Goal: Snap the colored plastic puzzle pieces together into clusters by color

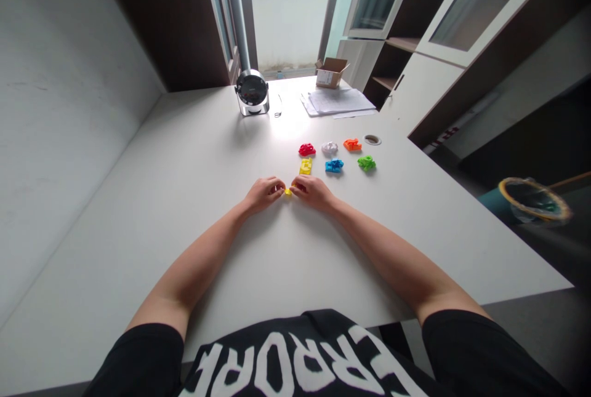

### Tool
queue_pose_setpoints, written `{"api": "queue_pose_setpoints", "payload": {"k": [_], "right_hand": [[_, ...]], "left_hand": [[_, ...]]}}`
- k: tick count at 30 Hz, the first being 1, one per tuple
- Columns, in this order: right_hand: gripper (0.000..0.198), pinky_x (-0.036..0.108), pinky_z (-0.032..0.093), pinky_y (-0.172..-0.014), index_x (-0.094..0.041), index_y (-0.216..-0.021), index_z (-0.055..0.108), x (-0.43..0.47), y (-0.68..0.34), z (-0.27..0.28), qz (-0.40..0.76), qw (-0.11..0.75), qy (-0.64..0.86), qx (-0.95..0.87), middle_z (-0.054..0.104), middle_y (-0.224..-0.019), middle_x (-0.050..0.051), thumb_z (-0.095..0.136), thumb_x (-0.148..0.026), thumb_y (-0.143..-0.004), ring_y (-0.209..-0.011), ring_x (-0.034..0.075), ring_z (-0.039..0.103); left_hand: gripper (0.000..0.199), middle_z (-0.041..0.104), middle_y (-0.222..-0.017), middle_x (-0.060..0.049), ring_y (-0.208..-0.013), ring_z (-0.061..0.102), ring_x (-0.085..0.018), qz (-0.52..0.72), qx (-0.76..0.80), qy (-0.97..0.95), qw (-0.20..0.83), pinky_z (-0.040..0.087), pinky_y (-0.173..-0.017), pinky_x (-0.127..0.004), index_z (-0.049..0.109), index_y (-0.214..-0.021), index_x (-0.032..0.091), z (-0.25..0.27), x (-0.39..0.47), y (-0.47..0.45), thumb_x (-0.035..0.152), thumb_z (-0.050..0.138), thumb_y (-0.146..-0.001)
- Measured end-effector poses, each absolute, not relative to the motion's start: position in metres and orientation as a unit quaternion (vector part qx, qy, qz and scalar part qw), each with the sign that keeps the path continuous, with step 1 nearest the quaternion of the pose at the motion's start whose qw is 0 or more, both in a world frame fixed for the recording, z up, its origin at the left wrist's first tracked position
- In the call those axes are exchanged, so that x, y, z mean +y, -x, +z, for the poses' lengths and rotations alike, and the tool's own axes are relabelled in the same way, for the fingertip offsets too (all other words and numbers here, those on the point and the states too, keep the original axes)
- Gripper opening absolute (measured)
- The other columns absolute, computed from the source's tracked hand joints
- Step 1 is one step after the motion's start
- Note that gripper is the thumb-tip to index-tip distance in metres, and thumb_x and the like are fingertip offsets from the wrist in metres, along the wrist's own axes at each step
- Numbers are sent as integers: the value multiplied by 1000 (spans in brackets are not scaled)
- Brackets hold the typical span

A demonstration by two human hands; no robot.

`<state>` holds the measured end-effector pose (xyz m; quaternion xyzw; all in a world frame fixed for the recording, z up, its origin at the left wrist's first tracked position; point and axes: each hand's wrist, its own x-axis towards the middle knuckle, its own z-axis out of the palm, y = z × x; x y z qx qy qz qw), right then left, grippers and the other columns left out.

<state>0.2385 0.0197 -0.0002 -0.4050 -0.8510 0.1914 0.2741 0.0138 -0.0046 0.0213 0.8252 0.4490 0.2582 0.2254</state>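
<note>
Between my fingertips, low over the white table, is a small yellow plastic piece [288, 192]. My left hand [265, 193] is closed with its fingertips at the piece's left side. From the other side my right hand [312, 191] pinches it, fingers bent together. Just beyond my right hand lies a larger yellow plastic piece [305, 166]. Small plastic pieces sit farther off and to the right: red [307, 149], white [329, 148], orange [353, 144], blue [334, 165] and green [367, 163]. Their exact kind is too small to tell.
A round black device on a stand [252, 90] is at the table's back, beside a thin cord. Papers [341, 101] and an open cardboard box [330, 73] lie back right. A cable hole [372, 139] is near the right edge; a bin [530, 200] stands beyond it.
</note>
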Motion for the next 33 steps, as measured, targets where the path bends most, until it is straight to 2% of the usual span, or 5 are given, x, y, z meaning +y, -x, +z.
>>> {"api": "queue_pose_setpoints", "payload": {"k": [33], "right_hand": [[16, 24, 32, -61, -19, -86, 64, 21, -239, -2, 191, 277, 402, -852, 59, -75, 1, 60, -33, -91, -63, 12, 48]], "left_hand": [[17, 65, -87, -2, -67, 54, -11, 261, 448, -826, 220, 45, -67, -24, 71, -95, 20, 19, -4, -13, 26, 56, -89]]}}
